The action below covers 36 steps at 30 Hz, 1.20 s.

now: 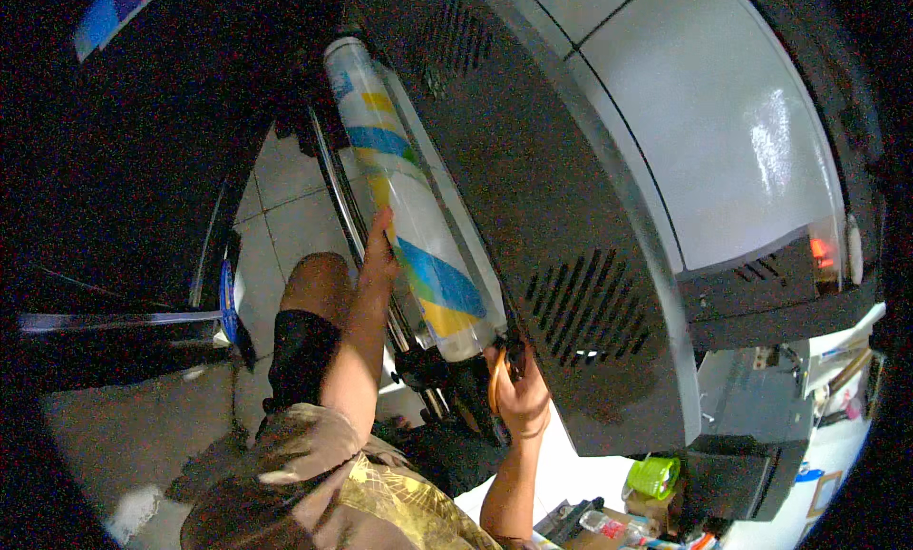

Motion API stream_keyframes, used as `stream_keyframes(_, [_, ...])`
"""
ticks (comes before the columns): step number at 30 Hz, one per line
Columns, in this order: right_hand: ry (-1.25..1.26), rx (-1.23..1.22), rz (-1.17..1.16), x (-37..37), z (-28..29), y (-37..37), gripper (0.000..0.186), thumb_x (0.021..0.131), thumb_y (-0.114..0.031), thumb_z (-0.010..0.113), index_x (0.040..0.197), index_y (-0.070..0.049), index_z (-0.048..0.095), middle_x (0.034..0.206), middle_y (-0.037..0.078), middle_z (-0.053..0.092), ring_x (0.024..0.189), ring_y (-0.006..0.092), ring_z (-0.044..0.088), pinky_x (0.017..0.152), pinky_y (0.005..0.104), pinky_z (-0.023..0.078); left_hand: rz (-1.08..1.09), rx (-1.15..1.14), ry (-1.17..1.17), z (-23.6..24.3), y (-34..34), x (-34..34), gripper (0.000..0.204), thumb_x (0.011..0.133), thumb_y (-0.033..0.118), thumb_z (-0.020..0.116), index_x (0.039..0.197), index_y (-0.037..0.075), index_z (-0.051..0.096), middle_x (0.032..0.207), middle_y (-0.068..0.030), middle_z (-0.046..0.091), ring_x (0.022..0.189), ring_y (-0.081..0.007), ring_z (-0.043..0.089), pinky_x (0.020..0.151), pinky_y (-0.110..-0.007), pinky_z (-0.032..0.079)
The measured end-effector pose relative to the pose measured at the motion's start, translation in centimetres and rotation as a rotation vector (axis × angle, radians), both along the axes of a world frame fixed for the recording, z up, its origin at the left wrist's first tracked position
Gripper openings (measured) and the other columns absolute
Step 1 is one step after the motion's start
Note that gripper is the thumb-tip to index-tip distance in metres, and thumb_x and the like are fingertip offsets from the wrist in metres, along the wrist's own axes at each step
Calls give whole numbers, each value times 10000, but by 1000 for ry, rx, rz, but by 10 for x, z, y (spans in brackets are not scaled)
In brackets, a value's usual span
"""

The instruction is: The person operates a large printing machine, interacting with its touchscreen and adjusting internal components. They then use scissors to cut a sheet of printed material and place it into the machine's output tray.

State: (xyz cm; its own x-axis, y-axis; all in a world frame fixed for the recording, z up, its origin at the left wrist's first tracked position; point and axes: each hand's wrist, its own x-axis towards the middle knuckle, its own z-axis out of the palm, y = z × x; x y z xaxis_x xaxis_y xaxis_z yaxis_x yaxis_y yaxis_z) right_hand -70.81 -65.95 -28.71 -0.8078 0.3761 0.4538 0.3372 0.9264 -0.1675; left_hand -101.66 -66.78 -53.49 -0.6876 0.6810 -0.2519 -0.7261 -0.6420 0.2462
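A long clear-ended roll (428, 274) with blue, yellow and white print lies in a long opening of a large black machine, beside metal bars (338, 184). My left hand (380, 245) grips the side of the roll near its middle, most fingers hidden behind it. At the roll's lower end, my right hand (518, 388) is closed round something with an orange curved part (496, 379), by the black end fitting; I cannot make out what it is.
The machine's vented dark panel (495, 169) and light cover (704, 122) fill the upper right. A blue cable coil (228, 298) hangs at left over a tiled floor (276, 217). A green object (654, 477), boxes, a bottle (599, 524) and grey equipment (742, 407) stand lower right.
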Motion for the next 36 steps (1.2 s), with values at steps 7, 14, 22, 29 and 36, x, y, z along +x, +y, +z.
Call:
stream_keyframes(7, [-420,889,119,-94,27,126,307,1007,-293,671,1138,-20,719,982,93,743,825,232,692,775,391,568,-122,143,-183,83,74,-23,659,857,499,744,1351,90,593,1252,-115,681,1136,-309,653,989,-494,534])
stream_keyframes(14, [-84,-1027,-289,-229,54,241,338,1044,-245,631,1298,-23,611,1118,103,678,1008,199,627,908,323,508,-164,-14,-205,136,204,-138,747,833,564,745,1375,81,572,1288,-131,665,1142,-310,649,983,-475,533])
stream_keyframes(22, [-56,-762,-244,-345,143,347,334,993,-228,703,1257,-34,643,1127,108,694,1028,238,642,922,358,508,-132,-858,366,334,284,-284,990,735,546,862,1425,-31,450,1321,-199,631,1127,-316,660,939,-422,552])
stream_keyframes(29, [-215,774,-21,-210,36,246,346,965,-159,717,1288,-40,676,1258,86,724,1116,262,698,922,385,574,-105,-548,269,210,197,-180,866,791,492,842,1428,23,490,1264,-154,672,1083,-312,677,940,-432,557])
stream_keyframes(36, [-368,799,-31,-221,38,272,359,995,-136,674,1329,-9,652,1293,93,709,1141,268,685,932,371,577,-128,-135,17,172,216,-199,684,899,606,668,1332,82,591,1266,-104,684,1120,-287,663,969,-468,540])
